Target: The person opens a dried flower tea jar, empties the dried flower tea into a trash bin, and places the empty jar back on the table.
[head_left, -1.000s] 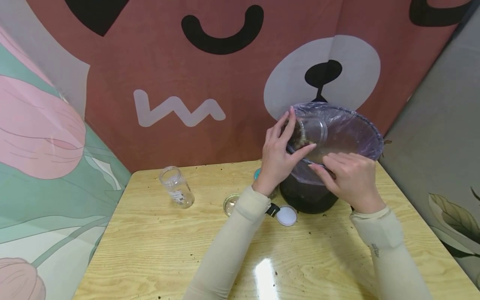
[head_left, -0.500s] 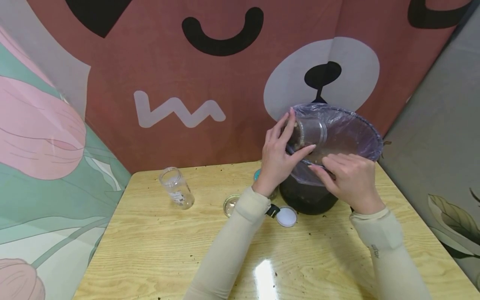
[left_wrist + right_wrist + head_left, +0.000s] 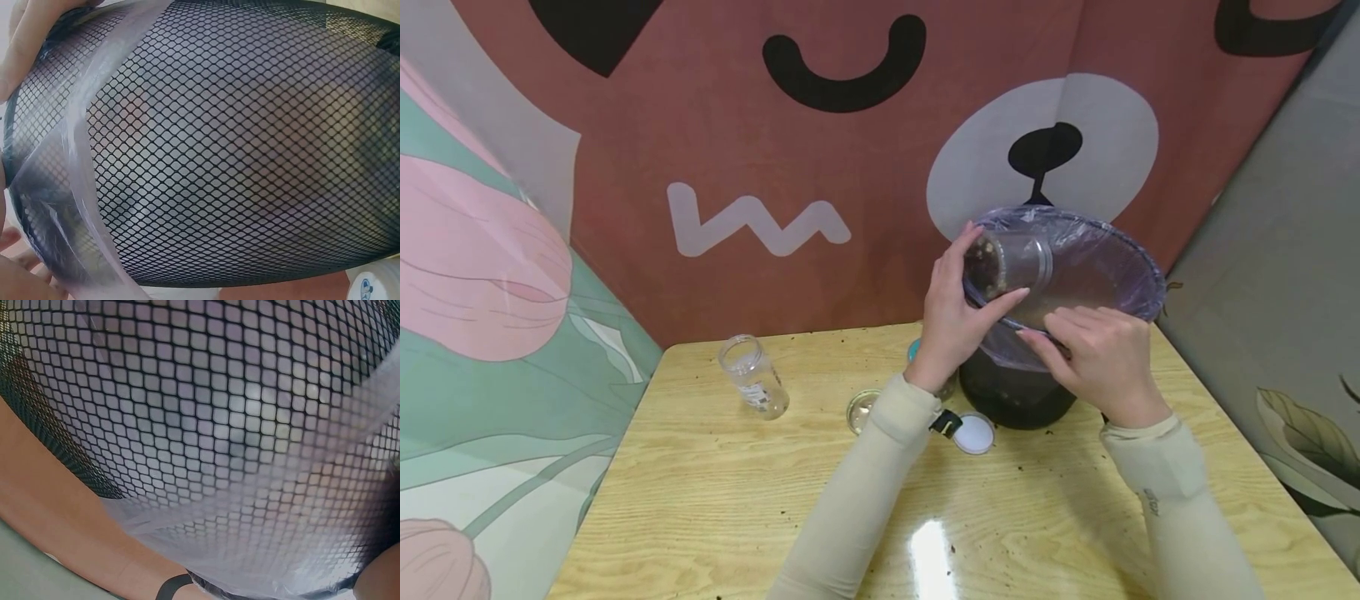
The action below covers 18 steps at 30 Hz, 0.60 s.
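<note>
A black mesh wastebasket (image 3: 1018, 392), lined with a thin purple plastic bag (image 3: 1090, 258), stands at the back right of the table. At the left of its mouth my left hand (image 3: 951, 321) holds a clear jar (image 3: 1026, 258), thumb on the near side and fingers on the far side. That jar lies sideways over the opening, mouth toward the right, with dark crumbs near its base. My right hand (image 3: 1097, 358) grips the near rim, its fingers curled inside and thumb outside. The right wrist view is filled by mesh and bag (image 3: 250, 550); the jar cannot be made out there.
Another clear jar (image 3: 754, 379), with a label, stands uncapped at the left. A gold-rimmed lid (image 3: 859, 410) and a white lid (image 3: 973, 433) lie near my left forearm. A teal-topped container (image 3: 913, 348) is partly hidden behind my left hand. Dark specks dot the table (image 3: 737, 500).
My left index finger has shifted left and back, so more of the jar's crumb-filled base shows. The right hand and the wastebasket stay where they were.
</note>
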Each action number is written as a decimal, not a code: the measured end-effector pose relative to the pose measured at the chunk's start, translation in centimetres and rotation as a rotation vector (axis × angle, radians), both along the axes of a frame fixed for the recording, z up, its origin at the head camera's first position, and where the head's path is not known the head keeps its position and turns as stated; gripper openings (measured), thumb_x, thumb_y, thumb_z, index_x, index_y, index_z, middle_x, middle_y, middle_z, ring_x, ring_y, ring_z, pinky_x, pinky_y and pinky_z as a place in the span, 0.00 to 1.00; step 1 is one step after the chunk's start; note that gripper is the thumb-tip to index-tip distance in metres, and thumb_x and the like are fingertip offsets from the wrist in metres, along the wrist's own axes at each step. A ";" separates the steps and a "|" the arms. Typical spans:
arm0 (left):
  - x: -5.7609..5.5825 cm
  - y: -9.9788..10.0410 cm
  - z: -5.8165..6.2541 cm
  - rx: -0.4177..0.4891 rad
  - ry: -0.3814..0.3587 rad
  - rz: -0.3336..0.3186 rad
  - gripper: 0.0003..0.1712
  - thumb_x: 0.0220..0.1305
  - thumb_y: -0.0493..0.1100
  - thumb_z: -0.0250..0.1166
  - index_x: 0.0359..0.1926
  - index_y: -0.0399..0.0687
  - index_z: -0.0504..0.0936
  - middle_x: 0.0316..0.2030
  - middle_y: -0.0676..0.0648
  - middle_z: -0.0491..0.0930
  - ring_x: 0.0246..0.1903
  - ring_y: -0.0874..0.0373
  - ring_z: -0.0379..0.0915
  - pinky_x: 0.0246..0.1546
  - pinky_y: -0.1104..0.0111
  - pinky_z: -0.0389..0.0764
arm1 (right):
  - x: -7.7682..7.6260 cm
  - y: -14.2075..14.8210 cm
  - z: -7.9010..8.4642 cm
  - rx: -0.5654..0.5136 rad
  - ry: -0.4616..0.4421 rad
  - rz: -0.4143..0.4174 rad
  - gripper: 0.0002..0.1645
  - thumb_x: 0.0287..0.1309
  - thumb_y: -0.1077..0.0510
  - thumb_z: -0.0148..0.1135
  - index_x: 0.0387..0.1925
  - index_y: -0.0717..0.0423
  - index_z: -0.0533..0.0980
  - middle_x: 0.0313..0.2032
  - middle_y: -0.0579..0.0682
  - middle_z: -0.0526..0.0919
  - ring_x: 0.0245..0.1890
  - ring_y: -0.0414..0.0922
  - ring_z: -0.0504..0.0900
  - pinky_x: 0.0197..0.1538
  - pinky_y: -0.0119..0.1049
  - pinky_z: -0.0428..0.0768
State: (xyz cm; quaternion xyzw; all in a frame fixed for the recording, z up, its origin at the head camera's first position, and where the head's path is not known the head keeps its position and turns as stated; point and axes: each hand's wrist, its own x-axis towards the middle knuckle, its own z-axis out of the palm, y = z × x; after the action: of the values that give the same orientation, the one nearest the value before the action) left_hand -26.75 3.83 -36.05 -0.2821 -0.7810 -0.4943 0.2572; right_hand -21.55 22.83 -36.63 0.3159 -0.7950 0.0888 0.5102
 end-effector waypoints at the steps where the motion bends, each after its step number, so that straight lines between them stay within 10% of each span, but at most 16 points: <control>1: 0.0 0.0 0.0 0.002 -0.001 -0.008 0.52 0.58 0.49 0.80 0.78 0.49 0.61 0.79 0.46 0.59 0.75 0.52 0.60 0.76 0.61 0.64 | 0.0 0.0 0.0 0.000 0.000 0.000 0.39 0.79 0.34 0.44 0.14 0.51 0.57 0.11 0.41 0.54 0.12 0.37 0.46 0.20 0.31 0.42; 18: -0.3 0.0 0.1 -0.014 0.034 -0.052 0.53 0.58 0.47 0.79 0.79 0.50 0.62 0.78 0.41 0.60 0.76 0.51 0.59 0.76 0.58 0.65 | 0.0 0.2 -0.2 0.014 -0.015 -0.009 0.37 0.79 0.35 0.45 0.15 0.50 0.59 0.11 0.41 0.56 0.12 0.37 0.48 0.20 0.30 0.43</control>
State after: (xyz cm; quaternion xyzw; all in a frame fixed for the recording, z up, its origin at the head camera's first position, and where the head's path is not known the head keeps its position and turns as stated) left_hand -27.09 3.86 -35.96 -0.3125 -0.7723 -0.4906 0.2556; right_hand -21.54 22.99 -36.78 0.3151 -0.8008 0.0833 0.5025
